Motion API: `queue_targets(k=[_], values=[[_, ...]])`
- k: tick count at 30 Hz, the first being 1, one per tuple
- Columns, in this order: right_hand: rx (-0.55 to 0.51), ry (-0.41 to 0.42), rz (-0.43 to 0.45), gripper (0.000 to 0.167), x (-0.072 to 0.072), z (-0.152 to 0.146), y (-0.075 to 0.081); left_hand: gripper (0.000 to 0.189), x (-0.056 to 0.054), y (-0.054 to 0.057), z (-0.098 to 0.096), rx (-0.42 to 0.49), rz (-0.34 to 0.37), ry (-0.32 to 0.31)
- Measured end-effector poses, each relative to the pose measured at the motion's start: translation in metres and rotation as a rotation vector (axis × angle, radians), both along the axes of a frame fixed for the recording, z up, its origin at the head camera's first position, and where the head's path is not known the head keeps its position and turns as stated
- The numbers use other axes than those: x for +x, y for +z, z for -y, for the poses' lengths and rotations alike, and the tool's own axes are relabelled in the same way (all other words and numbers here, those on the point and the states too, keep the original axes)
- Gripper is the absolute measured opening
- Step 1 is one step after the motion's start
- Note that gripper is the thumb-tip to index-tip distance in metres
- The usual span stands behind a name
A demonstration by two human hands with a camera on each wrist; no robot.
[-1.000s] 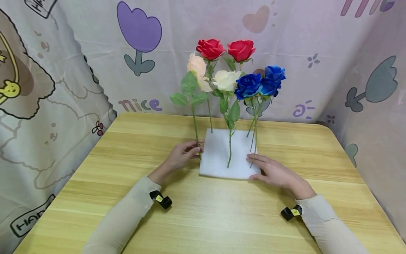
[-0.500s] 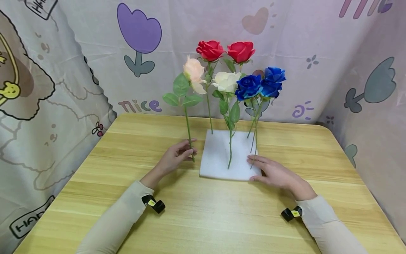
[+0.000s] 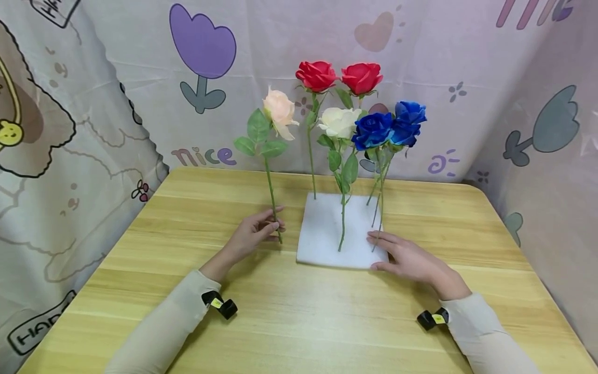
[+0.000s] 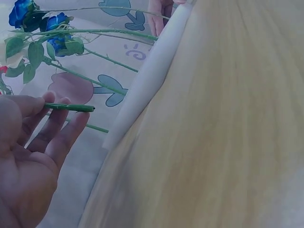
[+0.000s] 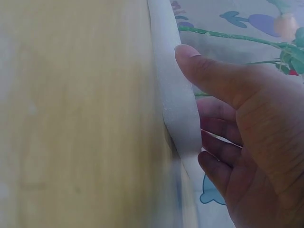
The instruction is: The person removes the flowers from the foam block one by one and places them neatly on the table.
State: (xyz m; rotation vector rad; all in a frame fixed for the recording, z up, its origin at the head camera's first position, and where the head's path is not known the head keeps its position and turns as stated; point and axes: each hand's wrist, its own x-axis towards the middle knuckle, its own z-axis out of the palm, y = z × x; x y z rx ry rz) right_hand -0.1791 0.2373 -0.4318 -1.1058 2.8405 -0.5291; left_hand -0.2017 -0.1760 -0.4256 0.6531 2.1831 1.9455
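Note:
My left hand (image 3: 249, 235) pinches the lower stem of a pale peach rose (image 3: 279, 110) between thumb and fingers, left of a white foam board (image 3: 322, 223). In the left wrist view, the cut end of its green stem (image 4: 78, 108) sticks out past the fingers, apart from the board. My right hand (image 3: 411, 257) rests on the board's right front corner, fingers extended over the top and thumb at the front edge. A white rose (image 3: 338, 123), two red roses (image 3: 316, 77) and blue roses (image 3: 374, 131) stand upright in the board.
The board lies on a wooden table (image 3: 299, 322) with a printed cloth (image 3: 261, 41) hanging behind and at both sides. A black wrist camera (image 3: 219, 305) is strapped to the left sleeve, and another black camera (image 3: 432, 318) to the right.
My left hand has moved left, carrying the peach rose away from the board's left edge. The right hand stays on the board. The head view has shifted slightly.

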Motion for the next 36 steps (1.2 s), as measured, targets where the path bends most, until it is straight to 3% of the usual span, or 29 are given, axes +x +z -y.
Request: queue_targets(k=[9, 21, 36], values=[[-0.014, 0.024, -0.012, 0.071, -0.004, 0.001, -0.001, 0.048, 0.001, -0.004, 0.002, 0.074, 0.064, -0.014], [-0.009, 0.01, 0.0, 0.069, -0.003, -0.003, 0.001, 0.05, 0.001, -0.004, -0.002, 0.032, 0.189, 0.025], [-0.017, 0.051, -0.018, 0.07, -0.006, -0.004, -0.001, 0.051, 0.009, -0.013, -0.008, 0.118, 0.355, 0.035]])
